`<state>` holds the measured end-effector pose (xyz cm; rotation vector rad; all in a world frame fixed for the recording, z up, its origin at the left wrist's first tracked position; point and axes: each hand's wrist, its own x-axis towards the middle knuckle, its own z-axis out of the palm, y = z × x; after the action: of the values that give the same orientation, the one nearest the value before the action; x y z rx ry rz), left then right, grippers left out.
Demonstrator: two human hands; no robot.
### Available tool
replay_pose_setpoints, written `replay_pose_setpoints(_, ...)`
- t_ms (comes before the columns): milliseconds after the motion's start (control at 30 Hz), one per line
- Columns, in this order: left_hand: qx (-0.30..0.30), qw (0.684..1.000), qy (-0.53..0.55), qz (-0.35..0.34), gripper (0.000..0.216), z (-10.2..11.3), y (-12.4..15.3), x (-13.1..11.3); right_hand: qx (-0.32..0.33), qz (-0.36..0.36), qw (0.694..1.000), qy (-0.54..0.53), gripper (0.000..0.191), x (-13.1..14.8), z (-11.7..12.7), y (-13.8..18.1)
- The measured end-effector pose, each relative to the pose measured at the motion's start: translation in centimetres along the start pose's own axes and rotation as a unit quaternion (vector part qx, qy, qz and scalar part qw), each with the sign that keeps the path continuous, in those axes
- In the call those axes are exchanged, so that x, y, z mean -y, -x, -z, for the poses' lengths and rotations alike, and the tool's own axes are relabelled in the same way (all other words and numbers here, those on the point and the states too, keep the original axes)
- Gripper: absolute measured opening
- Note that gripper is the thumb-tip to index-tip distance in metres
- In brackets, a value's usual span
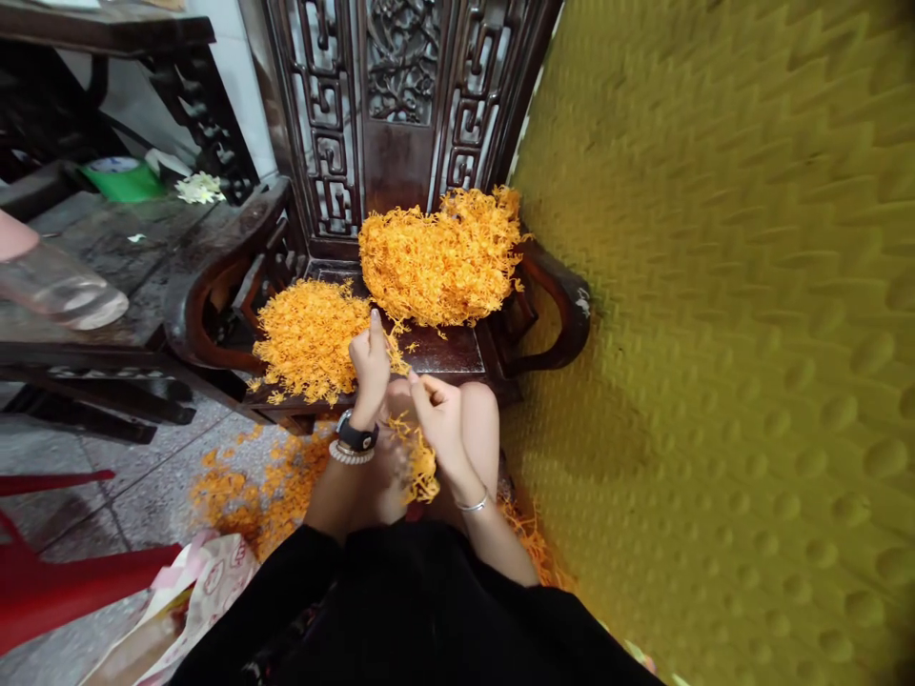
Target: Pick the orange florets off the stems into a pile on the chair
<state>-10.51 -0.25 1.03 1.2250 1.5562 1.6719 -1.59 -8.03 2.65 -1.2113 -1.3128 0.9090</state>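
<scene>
My left hand (370, 364) is closed, one finger pointing upward, at the right edge of a loose heap of orange frilly pieces (311, 338). Between my two hands runs a short orange frilly strand (397, 356). The thumb and fingers of my right hand (441, 416) pinch its near end. More orange frilly strands (421, 472) hang below my hands, over my lap. A larger orange pile (439, 257) sits at the back of the dark carved wooden chair (447, 351). The pieces look flower-like, but their material cannot be made out.
Orange bits (264, 486) are scattered over the tiled floor. At left stands a dark wooden table (157, 238) with a green tape roll (123, 178) and a plastic cup. A yellow textured wall (715, 333) closes the right side. A paper bag (207, 591) and red stool (78, 581) are lower left.
</scene>
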Motion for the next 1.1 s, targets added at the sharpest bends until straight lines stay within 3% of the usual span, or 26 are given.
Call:
replay_pose_setpoints(133,-0.014,1.000,0.002,-0.005,0.055,0.1,-3.0,1.5,0.005,-0.037,0.999,-0.038,0.045,1.0,-1.3,0.9)
replay_pose_setpoints(233,-0.058,0.995,-0.054,0.060,0.053,1.7,-7.3,3.5,-0.007,-0.051,0.996,-0.071,0.045,2.9,0.5,1.7)
replay_pose_setpoints(300,-0.086,0.978,-0.170,0.085,0.053,3.6,-10.3,5.0,-0.049,-0.041,0.993,-0.099,0.045,3.7,2.4,1.9)
replay_pose_setpoints(367,-0.064,0.961,-0.260,0.069,0.054,5.3,-12.4,5.9,-0.083,-0.040,0.988,-0.126,0.042,3.8,4.1,1.3)
replay_pose_setpoints(467,-0.014,0.926,-0.376,0.025,0.062,6.7,-13.5,6.1,-0.078,-0.053,0.984,-0.148,0.029,3.1,5.5,-0.5)
replay_pose_setpoints(667,0.023,0.919,-0.390,-0.044,0.048,7.2,-12.9,5.2,-0.108,-0.048,0.979,-0.166,0.021,2.5,5.5,-2.2)
replay_pose_setpoints(767,0.031,0.947,-0.300,-0.106,0.046,7.5,-11.9,3.8,-0.127,-0.052,0.973,-0.185,0.024,2.6,4.9,-2.1)
replay_pose_setpoints(867,0.066,0.965,-0.211,-0.143,0.037,7.3,-8.8,0.8,-0.151,-0.060,0.965,-0.207,0.029,2.4,4.3,-2.2)
replay_pose_setpoints(967,0.204,0.956,-0.103,-0.183,0.037,6.5,-4.0,-2.8,-0.166,-0.063,0.961,-0.210,0.030,2.2,3.5,-2.2)
replay_pose_setpoints(1100,0.408,0.884,-0.071,-0.218,0.034,4.9,0.0,-5.1,-0.150,-0.052,0.964,-0.215,0.027,2.1,3.1,-1.8)
